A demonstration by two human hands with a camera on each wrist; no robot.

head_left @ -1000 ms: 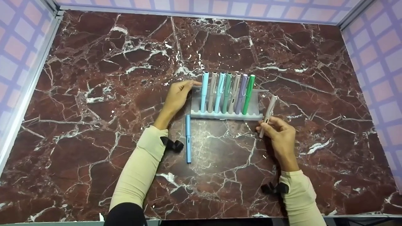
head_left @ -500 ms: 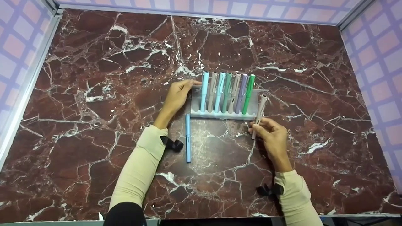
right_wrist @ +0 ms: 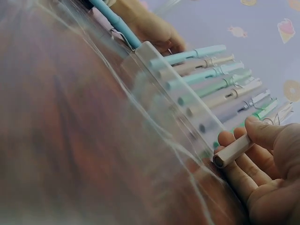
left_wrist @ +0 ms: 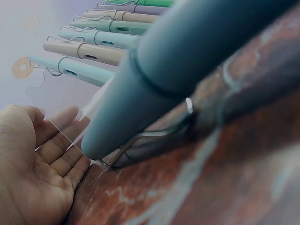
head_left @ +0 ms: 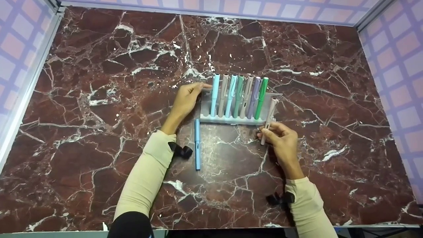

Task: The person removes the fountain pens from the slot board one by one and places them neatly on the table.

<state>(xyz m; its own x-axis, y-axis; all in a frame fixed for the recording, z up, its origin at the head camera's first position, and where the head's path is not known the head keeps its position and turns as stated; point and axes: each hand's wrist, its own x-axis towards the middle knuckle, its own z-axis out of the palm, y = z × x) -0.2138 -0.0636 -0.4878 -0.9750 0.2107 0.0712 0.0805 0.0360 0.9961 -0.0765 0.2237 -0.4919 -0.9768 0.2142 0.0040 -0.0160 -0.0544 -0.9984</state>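
Note:
A clear pen stand (head_left: pixel 231 121) in the middle of the table bears a row of capped pens, among them a light blue pen (head_left: pixel 215 96) at the left end and a green pen (head_left: pixel 261 98) towards the right. My left hand (head_left: pixel 185 99) is at the stand's left edge; in the left wrist view its loosely straight fingers (left_wrist: pixel 65 161) lie behind the clear panel. Thumb and fingers of my right hand (head_left: pixel 282 138) pinch a beige-pink pen (head_left: pixel 271 110), tilted, at the stand's right end. Whether this pen touches the stand I cannot tell.
A blue pen (head_left: pixel 197 145) lies on the marbled dark red table (head_left: pixel 99 138), just in front of the stand's left corner and near my left wrist. Patterned panels (head_left: pixel 211 8) border the table at the back and both sides.
My right hand has moved left with the beige-pink pen, from beside the stand to its right end. My left hand and the pens in the row have stayed in place.

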